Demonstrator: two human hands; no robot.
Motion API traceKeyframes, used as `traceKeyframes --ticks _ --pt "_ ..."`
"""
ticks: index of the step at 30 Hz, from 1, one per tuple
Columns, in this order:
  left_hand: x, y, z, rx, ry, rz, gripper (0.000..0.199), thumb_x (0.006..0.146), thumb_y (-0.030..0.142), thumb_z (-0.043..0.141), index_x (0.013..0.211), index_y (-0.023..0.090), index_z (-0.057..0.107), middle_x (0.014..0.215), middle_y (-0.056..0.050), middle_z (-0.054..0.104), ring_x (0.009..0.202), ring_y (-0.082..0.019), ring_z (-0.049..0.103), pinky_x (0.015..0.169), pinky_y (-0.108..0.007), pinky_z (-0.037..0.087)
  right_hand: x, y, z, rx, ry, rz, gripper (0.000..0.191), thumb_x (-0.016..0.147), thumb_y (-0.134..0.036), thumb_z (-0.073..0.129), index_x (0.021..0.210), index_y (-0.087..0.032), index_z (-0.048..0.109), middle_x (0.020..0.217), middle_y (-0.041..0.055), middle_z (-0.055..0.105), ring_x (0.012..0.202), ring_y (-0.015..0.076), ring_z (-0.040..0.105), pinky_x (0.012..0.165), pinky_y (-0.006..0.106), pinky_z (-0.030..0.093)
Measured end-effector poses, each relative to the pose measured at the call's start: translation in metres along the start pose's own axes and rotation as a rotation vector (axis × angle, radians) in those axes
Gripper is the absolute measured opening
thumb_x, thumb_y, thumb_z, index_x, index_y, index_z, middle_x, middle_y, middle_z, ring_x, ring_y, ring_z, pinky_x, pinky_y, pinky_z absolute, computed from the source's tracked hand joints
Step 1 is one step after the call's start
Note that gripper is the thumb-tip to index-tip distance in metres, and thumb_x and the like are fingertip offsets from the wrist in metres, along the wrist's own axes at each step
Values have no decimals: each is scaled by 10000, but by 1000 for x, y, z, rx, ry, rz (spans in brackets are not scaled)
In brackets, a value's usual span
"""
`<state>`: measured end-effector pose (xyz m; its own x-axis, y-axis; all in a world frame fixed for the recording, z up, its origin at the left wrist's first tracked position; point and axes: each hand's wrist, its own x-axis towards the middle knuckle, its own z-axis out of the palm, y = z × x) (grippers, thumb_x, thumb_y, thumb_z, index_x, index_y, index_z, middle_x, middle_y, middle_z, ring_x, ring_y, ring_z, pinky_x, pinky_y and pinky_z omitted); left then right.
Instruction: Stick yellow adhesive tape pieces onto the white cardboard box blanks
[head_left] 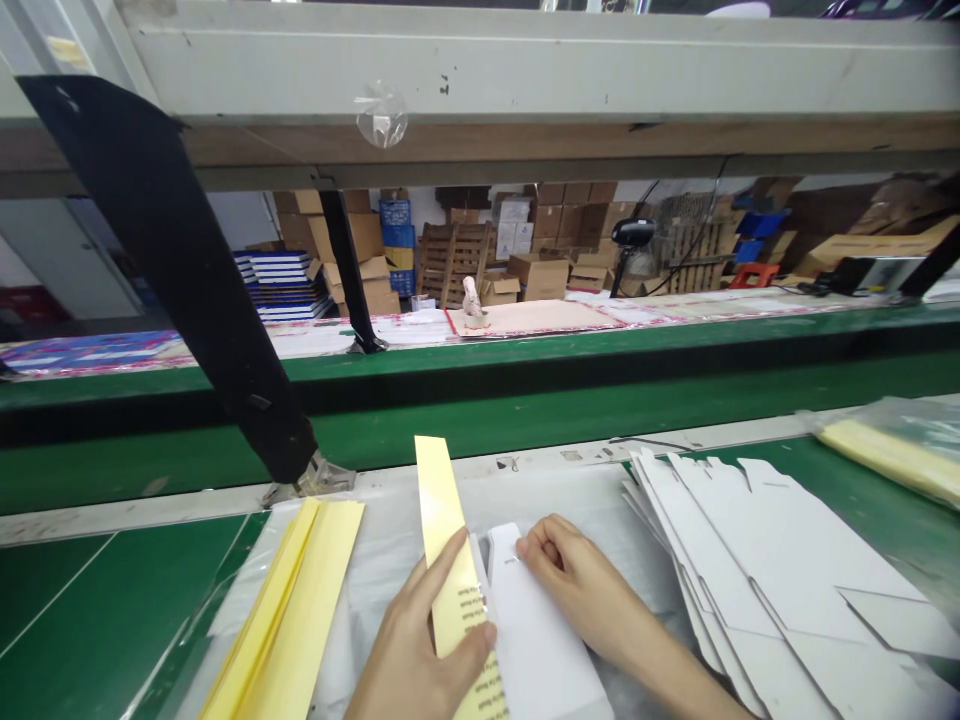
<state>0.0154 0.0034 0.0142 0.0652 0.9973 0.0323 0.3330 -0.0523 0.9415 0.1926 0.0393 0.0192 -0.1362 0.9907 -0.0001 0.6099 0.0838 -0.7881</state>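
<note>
My left hand (424, 630) is closed around a long yellow strip (442, 500) with rows of small printed labels along its lower part, thumb in front and fingers behind. Just right of it lies a narrow white carton (536, 635), its far end slightly raised. My right hand (574, 575) rests at the carton's upper right edge, fingers curled and thumb and forefinger pinched beside a small dark printed mark. Whether the pinch contains anything is hidden. Several more yellow strips (300, 610) lie piled to the left of my left hand.
Flat white cartons (780, 570) are stacked on the right. Beyond them lies a yellow bundle in clear plastic (892, 455). A black slanted post (202, 300) rises at left, under a low overhead shelf (525, 80). A green ledge (525, 400) runs across behind the worktop.
</note>
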Motion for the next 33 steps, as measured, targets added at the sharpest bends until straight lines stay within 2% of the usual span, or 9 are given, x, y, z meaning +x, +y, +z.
traceKeyframes --ticks 5,9,16,19,22,25,27,30,33 --pt "0 1 0 27 -11 -4 586 650 172 553 1224 229 445 1218 -53 499 1122 -250 450 948 -399 355 0 1 -2 -83 90 -2 131 812 -330 411 776 -208 444 714 -11 488 686 148 482 610 245 341" --pt "0 1 0 20 -14 -13 592 643 182 556 1224 218 449 1200 -69 506 1102 -257 466 924 -391 379 1 3 -2 -93 60 88 260 798 -446 412 956 -239 406 569 -60 420 533 137 453 498 224 294" --pt "2 -1 1 -17 -10 -60 606 630 170 574 1222 207 449 1150 -81 534 1002 -250 544 876 -360 425 5 8 -1 40 -83 -13 215 843 -382 336 788 -218 464 590 -36 478 571 130 466 507 210 309" --pt "3 -1 0 -112 -11 -70 610 620 175 602 1212 197 459 1178 -81 521 1033 -249 527 880 -344 425 5 7 -9 43 -58 1 276 857 -385 295 894 -228 519 724 -1 566 698 154 531 599 231 354" --pt "4 4 -3 -297 -43 -95 633 629 239 646 1223 174 436 1143 -101 557 1012 -254 539 863 -348 433 1 5 -11 -86 -36 82 341 790 -460 416 1033 -234 495 634 -10 546 645 176 532 560 243 341" --pt "2 16 -9 -507 -88 -157 710 648 318 661 1268 165 350 1073 -112 606 925 -244 587 805 -345 467 -5 0 -7 -133 -20 64 307 756 -422 477 994 -230 508 600 -19 524 615 170 521 528 237 326" --pt "1 24 -12 -564 -32 -168 704 650 328 668 1260 181 349 1154 -99 565 982 -232 563 794 -296 474 -7 -7 -9 -106 20 52 261 754 -404 478 942 -226 512 605 -19 530 620 167 526 530 237 343" --pt "0 31 -15 -519 96 -137 639 654 324 671 1224 208 406 1267 -48 478 1119 -209 463 826 -220 444 -11 -18 -32 89 33 94 271 749 -435 461 907 -217 492 711 8 592 626 165 564 520 242 398" --pt "-1 29 -14 -462 145 -89 597 670 333 658 1206 225 418 1261 -32 481 1082 -182 482 794 -185 435 -15 -7 -91 171 214 169 342 734 -475 459 965 -225 498 795 53 645 674 189 609 539 266 446"
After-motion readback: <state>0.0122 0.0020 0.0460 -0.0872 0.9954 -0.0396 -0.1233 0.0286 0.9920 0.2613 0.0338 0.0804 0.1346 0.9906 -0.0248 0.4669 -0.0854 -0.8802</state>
